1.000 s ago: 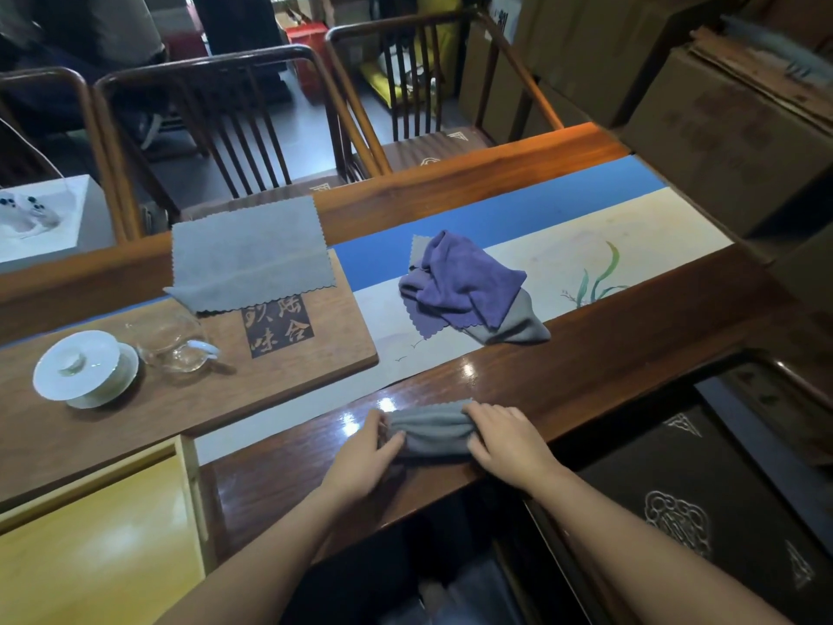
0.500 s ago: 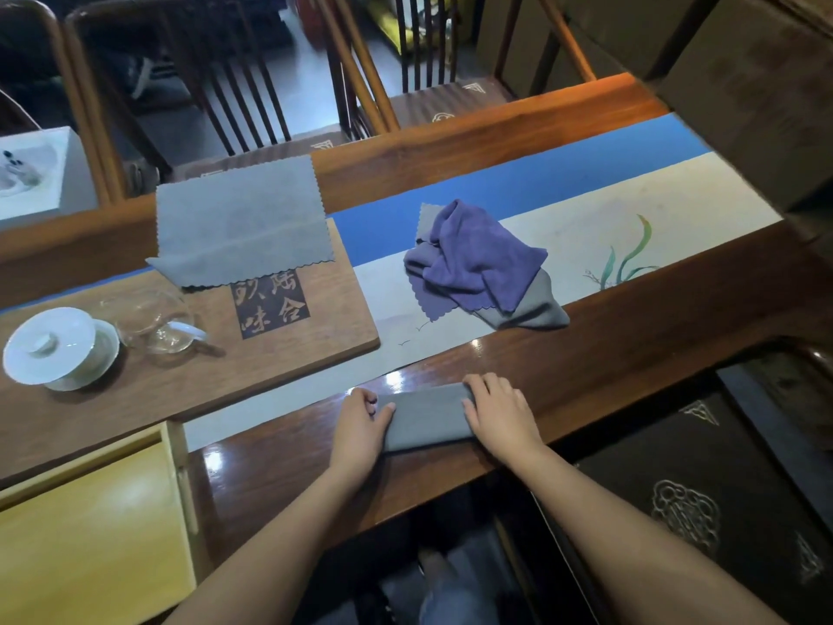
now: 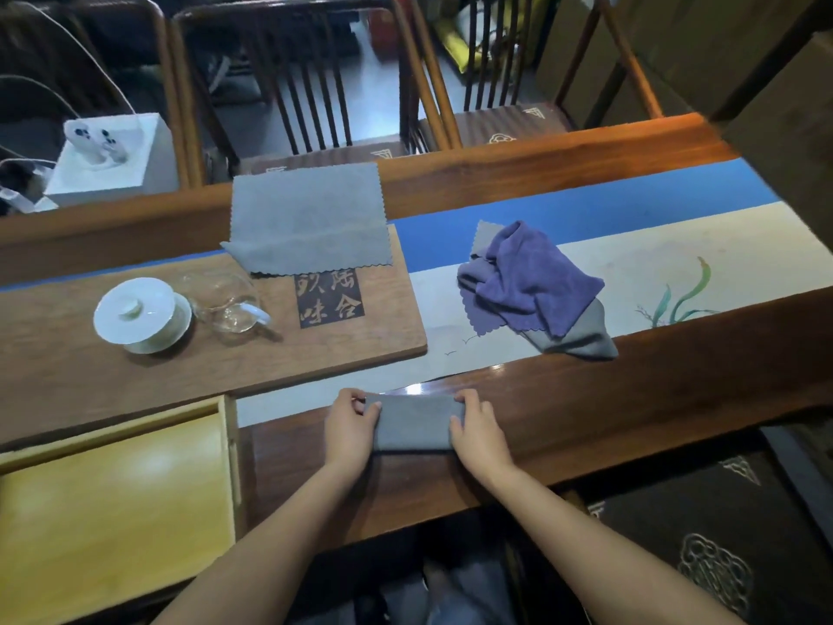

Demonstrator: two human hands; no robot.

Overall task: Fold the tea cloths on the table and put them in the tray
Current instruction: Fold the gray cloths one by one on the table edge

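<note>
While the folded grey cloth (image 3: 414,424) lies on the table's near wooden edge (image 3: 631,421), the left hand (image 3: 349,428) pinches its left end and the right hand (image 3: 480,428) its right end. The empty yellow tray (image 3: 112,512) sits just left of the hands, apart from the cloth.

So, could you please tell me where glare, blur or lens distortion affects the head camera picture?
Head view: a bright glare spot sits on the polished table edge just beyond the folded grey cloth; the yellow tray shows a soft sheen; the wide-angle lens bows the table's far rail; the chairs behind look dim and slightly soft, while both hands, left and right, are sharp.
</note>
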